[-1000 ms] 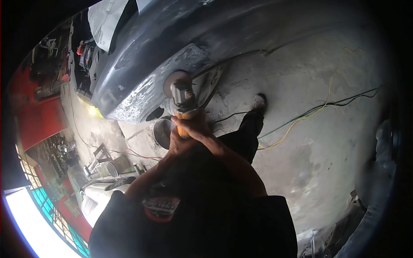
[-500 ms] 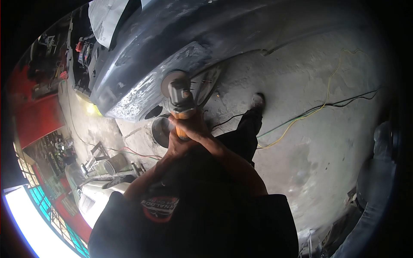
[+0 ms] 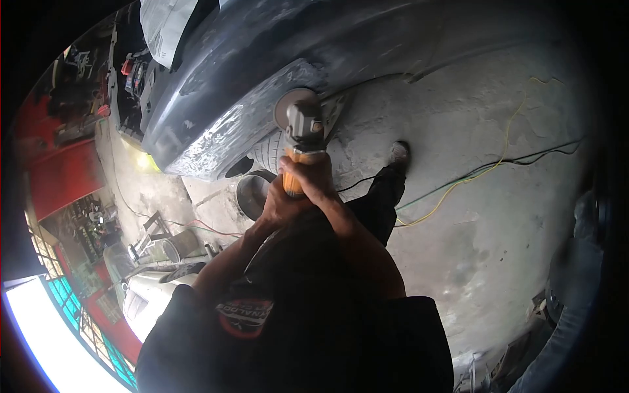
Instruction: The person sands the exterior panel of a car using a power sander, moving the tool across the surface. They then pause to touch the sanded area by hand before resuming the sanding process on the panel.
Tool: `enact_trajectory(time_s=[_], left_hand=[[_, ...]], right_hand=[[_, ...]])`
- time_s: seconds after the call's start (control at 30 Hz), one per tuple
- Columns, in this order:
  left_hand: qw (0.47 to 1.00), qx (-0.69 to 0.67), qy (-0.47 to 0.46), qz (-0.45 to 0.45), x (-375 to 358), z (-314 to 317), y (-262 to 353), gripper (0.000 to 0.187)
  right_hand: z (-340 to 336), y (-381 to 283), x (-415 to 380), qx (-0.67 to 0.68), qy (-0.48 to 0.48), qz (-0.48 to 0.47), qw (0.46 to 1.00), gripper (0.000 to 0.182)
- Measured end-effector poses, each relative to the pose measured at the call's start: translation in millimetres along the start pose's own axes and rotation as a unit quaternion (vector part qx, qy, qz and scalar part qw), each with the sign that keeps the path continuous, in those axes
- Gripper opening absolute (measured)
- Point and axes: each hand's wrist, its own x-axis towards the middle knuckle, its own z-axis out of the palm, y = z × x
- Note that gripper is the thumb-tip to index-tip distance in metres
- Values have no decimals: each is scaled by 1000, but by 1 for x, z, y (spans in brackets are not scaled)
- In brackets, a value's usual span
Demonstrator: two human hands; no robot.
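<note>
My right hand [image 3: 312,178] wraps round the orange body of an angle grinder [image 3: 303,128], thumb across its top. Lower on the same body, my left hand [image 3: 283,205] is closed round the rear part. The grinder's grey metal head points away from me, and its round disc [image 3: 286,111] overlaps the edge of the dark car body panel [image 3: 262,85] near the wheel arch. Pale, scuffed patches cover the panel's lower part. Beneath it shows the tread of a tire [image 3: 267,154].
A round metal container [image 3: 253,195] stands on the concrete floor [image 3: 458,236] by the tire. Yellow cable [image 3: 452,188] and green cable [image 3: 432,190] run across the floor at right. A bucket [image 3: 181,246] and a light-coloured car [image 3: 141,298] are at left. Paper [image 3: 164,29] covers part of the car.
The grinder and both hands have shifted right and slightly up in the view, along the panel edge toward the wheel arch. More tire tread shows. Both hands keep their hold.
</note>
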Motion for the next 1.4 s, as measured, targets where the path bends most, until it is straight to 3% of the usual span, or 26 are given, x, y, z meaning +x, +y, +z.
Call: enact_trajectory(time_s=[0.07, 0.13, 0.2, 0.27, 0.37, 0.47, 0.53, 0.57, 0.67, 0.8, 0.97, 1.07, 1.1, 1.13, 1.2, 1.23, 1.27, 1.3, 1.4], left_hand=[[1000, 7, 11, -2, 1, 1, 5, 62], [999, 20, 44, 26, -9, -3, -11, 65], [997, 12, 71, 32, -24, -1, -8, 70], [996, 34, 75, 39, -24, -2, -32, 72], [996, 65, 59, -2, -8, 10, -12, 71], [998, 51, 15, -31, 4, 8, -17, 68], [995, 69, 64, 14, -8, 10, 0, 69], [995, 70, 66, 29, -12, 8, -16, 69], [997, 51, 59, 27, -12, 9, -32, 68], [992, 122, 13, -29, 7, 16, -1, 68], [996, 64, 60, 29, -9, 11, -20, 66], [997, 71, 42, -5, -2, 13, -7, 65], [997, 82, 15, 3, 7, 12, -4, 66], [995, 82, 2, -50, 12, 14, 3, 64], [995, 81, -3, -55, 13, 13, 4, 63], [996, 83, 22, -25, 11, 13, 1, 62], [995, 85, 46, 1, 3, 14, -5, 62], [996, 73, 48, 35, -2, 12, -4, 60], [998, 52, 31, 0, -3, 10, -3, 59]], right_hand=[[-2, -5, 2, -29, -21, -3, 999, 22], [9, 11, 3, -39, -36, -68, 996, 24], [12, 25, -4, -56, -47, -41, 996, 26], [5, 53, -1, -44, -45, 6, 998, 43], [-12, 31, -2, 56, -29, 5, 998, 34], [-19, 18, 3, 40, -39, 15, 998, 30], [-6, 18, 3, 20, -43, -18, 999, 34], [-7, 16, -4, 26, -57, 25, 998, 38], [-9, 44, -2, 72, -46, -1, 996, 38], [-27, 13, 2, 55, -13, -4, 998, 23], [-13, 19, -1, 3, -38, -50, 998, 23], [-17, 18, 2, 34, -32, -47, 998, 22], [-19, 12, 3, 63, -2, -54, 996, 23], [-22, 6, 3, 58, -13, -44, 997, 24], [-28, -8, 4, 46, -31, -29, 998, 24], [-22, 0, 8, 6, -13, -52, 999, 47], [-20, 8, 9, -4, -46, -2, 999, 48], [-15, 3, 5, -5, -45, -23, 999, 47], [-14, 6, 3, 27, -32, -51, 998, 31]])
